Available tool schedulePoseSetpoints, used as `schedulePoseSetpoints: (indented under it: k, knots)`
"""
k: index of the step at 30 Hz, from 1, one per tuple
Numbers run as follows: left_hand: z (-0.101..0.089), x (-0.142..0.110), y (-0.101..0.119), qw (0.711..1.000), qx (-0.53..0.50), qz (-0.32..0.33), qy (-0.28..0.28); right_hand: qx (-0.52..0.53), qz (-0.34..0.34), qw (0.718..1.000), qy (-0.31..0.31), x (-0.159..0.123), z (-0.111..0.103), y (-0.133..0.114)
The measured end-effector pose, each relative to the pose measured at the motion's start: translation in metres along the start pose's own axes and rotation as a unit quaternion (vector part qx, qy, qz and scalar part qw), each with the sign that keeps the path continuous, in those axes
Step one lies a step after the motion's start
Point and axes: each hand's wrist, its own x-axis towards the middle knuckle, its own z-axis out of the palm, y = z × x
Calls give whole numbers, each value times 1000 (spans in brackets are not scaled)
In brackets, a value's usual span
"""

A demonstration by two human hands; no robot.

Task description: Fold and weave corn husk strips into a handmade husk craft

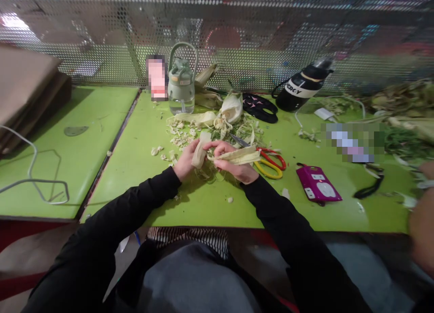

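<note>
My left hand [187, 161] grips a pale folded strip of corn husk [200, 154] over the green table. Close beside it, my right hand [233, 168] pinches a longer strip of corn husk [239, 156] that points to the right. The two hands almost meet, and their fingertips partly hide where the strips come together. Scissors [271, 163] with one red and one yellow handle lie just right of my right hand. Behind my hands are scattered husk scraps [183, 134] and a bundle of husk shaped like a bulb [231, 109].
A water bottle [182, 89] and a blurred phone [157, 78] stand at the back. Right of them are a black pouch [259, 107], a tilted black bottle [298, 89] and a purple power block [318, 184]. Brown cardboard [27, 82] fills the left; another person's arm [422, 227] shows at right.
</note>
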Motion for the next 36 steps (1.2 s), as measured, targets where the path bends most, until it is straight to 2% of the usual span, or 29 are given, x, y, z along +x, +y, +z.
schedulePoseSetpoints:
  k: [2,6,9,12,15,18,22,24,27,32,34,36]
  knots:
    - [0,1,-1,1000,0,-2,14,26,14,1000,2,-1,0,0]
    - [1,5,-1,999,-9,-10,37,1,17,997,73,2,1,3]
    - [2,3,2,999,-2,-16,46,11,20,998,60,3,0,7]
    - [3,-1,3,999,33,-14,8,33,24,999,25,1,1,6]
    - [4,-3,4,998,41,-21,-38,44,34,998,27,0,5,0]
    - [5,-1,6,998,6,-61,-35,51,44,995,71,1,7,-3]
    - [6,0,9,995,-8,-98,-7,45,50,984,165,6,5,4]
    - [6,0,10,996,8,-89,-7,42,45,978,198,8,2,11]
    - [5,-2,9,997,52,-40,-30,26,44,975,216,8,-2,20]
    - [0,-4,9,982,151,21,-114,-37,41,982,181,6,-5,19]
    - [-1,-4,7,971,193,30,-134,-79,40,982,166,5,-5,15]
    - [0,-3,4,971,193,34,-141,-86,39,985,146,5,-5,11]
